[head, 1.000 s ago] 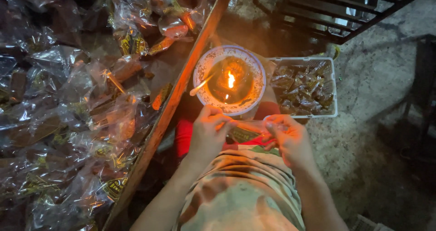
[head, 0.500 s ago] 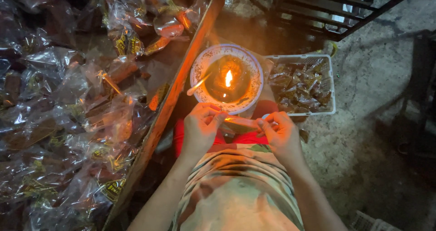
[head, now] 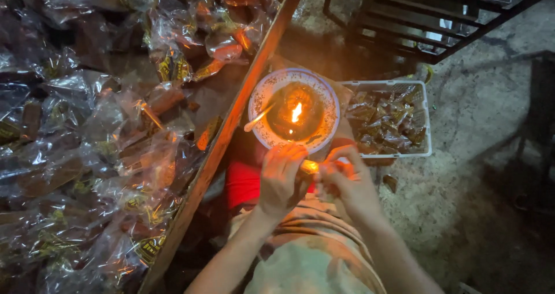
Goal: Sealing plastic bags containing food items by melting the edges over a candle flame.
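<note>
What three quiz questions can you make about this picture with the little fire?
1. True or false: a flame burns in the round bowl.
2. What do the left hand and right hand pinch between them?
3. Which side of the bowl is the white basket on: A left, B right?

Key: 1 true. 2 a small clear packet. 3 B.
</note>
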